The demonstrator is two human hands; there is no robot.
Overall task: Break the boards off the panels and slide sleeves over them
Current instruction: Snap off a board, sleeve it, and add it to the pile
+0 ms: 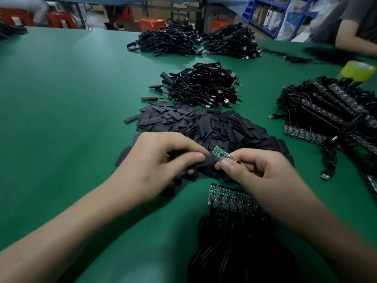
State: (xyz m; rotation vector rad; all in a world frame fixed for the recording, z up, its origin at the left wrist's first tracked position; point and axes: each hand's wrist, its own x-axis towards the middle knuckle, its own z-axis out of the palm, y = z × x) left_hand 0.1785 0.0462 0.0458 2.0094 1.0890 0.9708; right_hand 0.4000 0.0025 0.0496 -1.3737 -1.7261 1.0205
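Fingers (191, 157) of the left hand (155, 166) pinch a flat black tube sleeve (210, 161), and the right hand (259, 170) grips a small green circuit board (221, 153) by its right end, thumb on top! Board touches sleeve, both held over the near edge of the heap of loose black sleeves (204, 123) on the green table mat (71, 119). Just nearer lies a strip of joined green boards (230, 198) with black cables.

Head-worn view, forward and down (near table (61, 103))
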